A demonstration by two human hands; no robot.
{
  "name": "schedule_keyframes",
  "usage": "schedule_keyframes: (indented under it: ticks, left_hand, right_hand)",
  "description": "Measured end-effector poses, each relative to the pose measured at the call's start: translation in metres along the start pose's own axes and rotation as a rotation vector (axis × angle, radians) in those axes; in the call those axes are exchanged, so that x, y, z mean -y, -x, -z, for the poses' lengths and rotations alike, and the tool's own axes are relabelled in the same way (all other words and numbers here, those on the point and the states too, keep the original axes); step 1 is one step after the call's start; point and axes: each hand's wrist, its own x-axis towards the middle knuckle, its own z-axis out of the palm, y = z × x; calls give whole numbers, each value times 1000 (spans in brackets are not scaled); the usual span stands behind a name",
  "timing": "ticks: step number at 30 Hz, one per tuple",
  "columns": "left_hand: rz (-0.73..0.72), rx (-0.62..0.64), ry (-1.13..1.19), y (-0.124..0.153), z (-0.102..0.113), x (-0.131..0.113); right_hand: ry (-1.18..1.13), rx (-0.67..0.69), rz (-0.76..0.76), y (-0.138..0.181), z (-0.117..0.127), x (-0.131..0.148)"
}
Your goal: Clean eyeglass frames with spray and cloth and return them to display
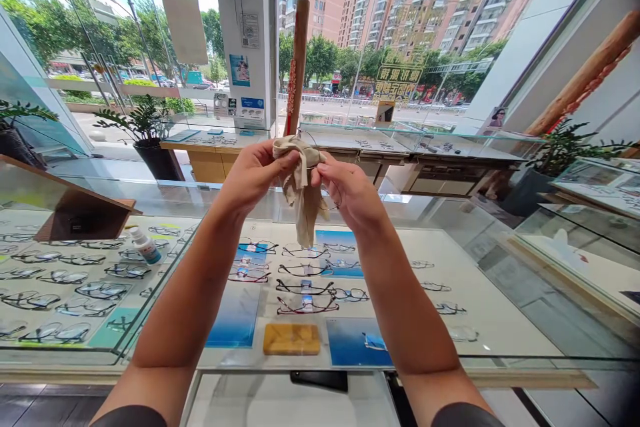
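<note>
The left hand (260,170) is clamped, thumb over fingers, on a cloth (303,203), whose loose end hangs below the fingertips. The right hand (349,188) has thumb and fingers pinched together at the cloth's right edge, on what look like thin glasses (315,145), mostly hidden between the two hands. Below the fingers, frames (305,288) lie in rows inside a counter (500,320); lower still is a yellow block (291,339). Left of the fingers and lower is a bottle (145,245); beyond the fingertips rises a pole (297,67)
</note>
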Motion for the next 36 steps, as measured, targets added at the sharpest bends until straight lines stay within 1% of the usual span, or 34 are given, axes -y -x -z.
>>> schedule_keyframes:
  ticks: [3,7,12,15,17,20,22,24,26,28,31,33,36]
  left_hand:
    - [0,52,-18,1,1,-5]
    - [-52,37,-67,1,-5,-2]
    - [-140,-36,-143,1,-18,6]
    - [-186,-55,-134,4,-27,7]
    - [-211,-105,-141,6,-32,6]
    - [-240,-216,-188,8,-37,3]
    - [-240,-235,-214,9,-36,0]
    - [-229,-223,-231,8,-33,-3]
    - [-200,-192,-242,7,-28,-6]
    - [-156,-123,-208,5,-22,-7]
    - [-68,-5,-54,4,-15,-6]
    - [-22,9,50,4,-14,-4]
    - [3,-25,138,4,-18,0]
  right_hand:
    - [10,27,-14,0,1,-1]
    - [19,34,-23,0,1,-2]
    - [8,43,-56,2,4,4]
    - [-11,86,-80,3,3,5]
    - [-26,120,-89,4,2,4]
    - [-20,143,-85,4,0,-1]
    - [-13,152,-74,3,-1,-2]
    - [-7,152,-62,3,-1,0]
    - [14,117,-57,3,0,3]
    - [55,61,-58,3,0,5]
    - [95,13,-77,3,0,5]
    - [85,1,-92,3,-1,4]
    - [32,-17,-104,3,-4,2]
